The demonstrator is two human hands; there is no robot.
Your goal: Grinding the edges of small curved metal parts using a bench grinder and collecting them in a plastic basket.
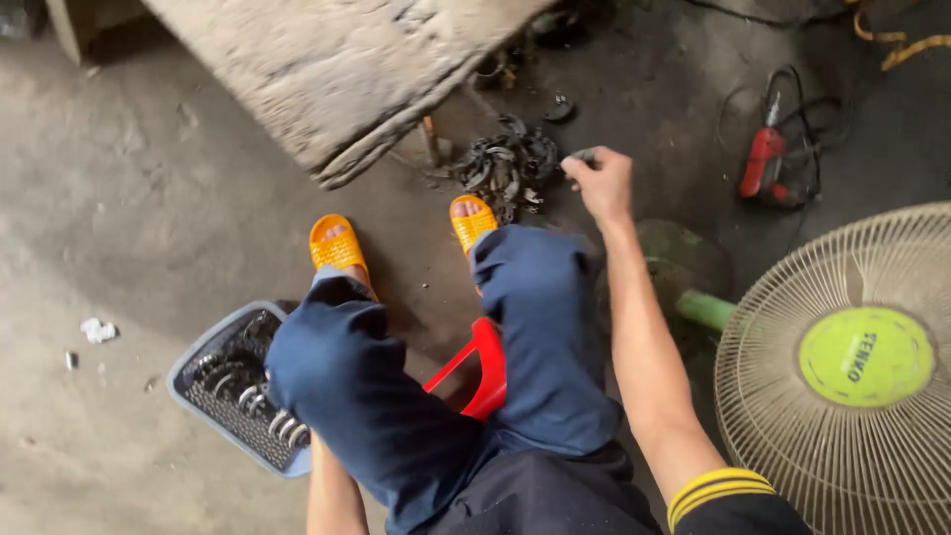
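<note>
Our right hand [601, 181] is closed on a small dark metal piece [582, 156], just beside the heap of curved metal parts [505, 168] on the floor. Our left hand is hidden behind our knee, near a grey basket [213, 381] already holding several sorted pieces; much of the heap remains.

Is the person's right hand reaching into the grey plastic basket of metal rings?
No, the right hand grips a small dark part beside the heap of dark curved metal pieces; the grey plastic basket sits on the other side.

- Trousers [396, 396]: dark blue, loose, creased at the knees.
- Sandals [339, 246]: orange, perforated straps, toes showing.
- Sleeve [728, 500]: short, black, with two yellow bands at the cuff, up the arm from the right hand [602, 184].
</note>
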